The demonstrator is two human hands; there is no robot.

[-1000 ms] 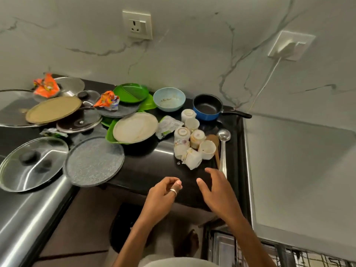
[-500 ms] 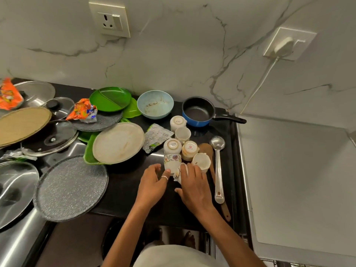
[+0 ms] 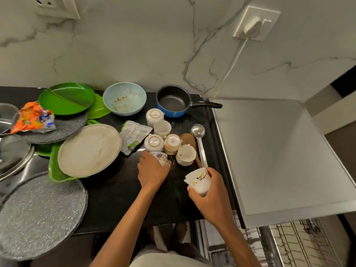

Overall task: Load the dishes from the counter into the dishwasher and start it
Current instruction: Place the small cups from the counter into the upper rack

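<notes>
right hand grips tilted white cup; left hand apparently clasps floral cup.

right hand: lifted white cup | left hand: now grips floral cup

Over the counter, the left hand curled round a floral cup standing on it. The right hand, nearer the counter's front edge, gripped a tilted white cup, fingers wrapped round it.

- Worn on the head, looking forward and steeply down over the near edge of the table.
- Close, wide-angle; wall beyond far edge.
</notes>
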